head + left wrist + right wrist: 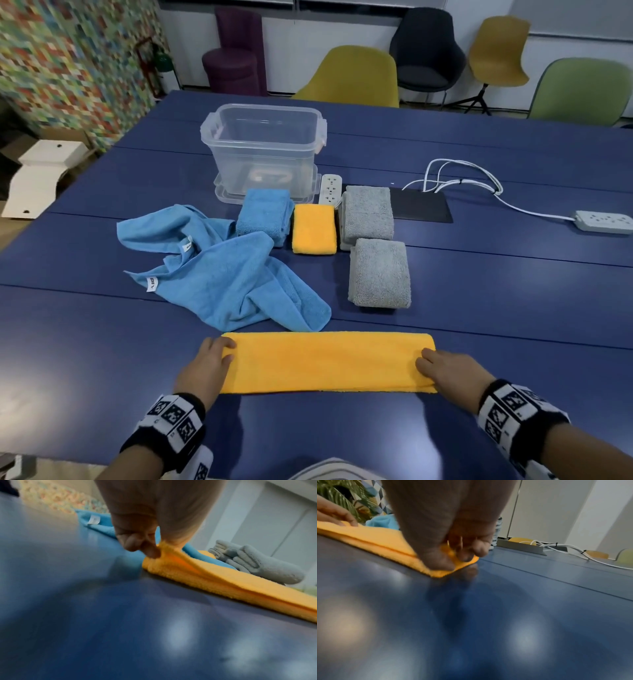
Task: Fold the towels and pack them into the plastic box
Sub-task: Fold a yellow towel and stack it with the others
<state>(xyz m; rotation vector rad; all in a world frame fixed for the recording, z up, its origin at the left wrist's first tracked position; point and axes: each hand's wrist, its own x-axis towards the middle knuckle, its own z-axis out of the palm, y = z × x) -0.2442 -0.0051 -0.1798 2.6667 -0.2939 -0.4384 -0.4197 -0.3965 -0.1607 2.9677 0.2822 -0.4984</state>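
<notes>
Fingers, left: we see our left hand (208, 361) at the left end of the long orange towel (325, 363), thumb and curled fingers (150, 552) pinching up its top layer, which lifts clear of the layers beneath.
Fingers, right: our right hand (445, 371) sits on the right end of the same towel, fingers (464, 557) curled onto the corner and gripping it against the blue table (479, 308).
Towel in hand: folded into a long flat strip, lying crosswise just in front of us, one hand at each end.
Orange towels, counted: two, the strip we hold and a small folded orange towel (314, 229) farther back.
Blue towels, counted: we make out one folded blue towel (264, 216) and a loose blue heap (222, 270) just behind the strip; we cannot tell whether the heap is one cloth or more.
Grey towels, counted: two folded, the far grey towel (368, 212) and the near grey towel (379, 272), one just behind the other.
Plastic box: one clear plastic box (263, 147), open-topped, behind the folded towels, standing on its lid (226, 195).
Other things: two power strips, a white one (330, 189) beside the box and a grey one (604, 221) well off to the right.
</notes>
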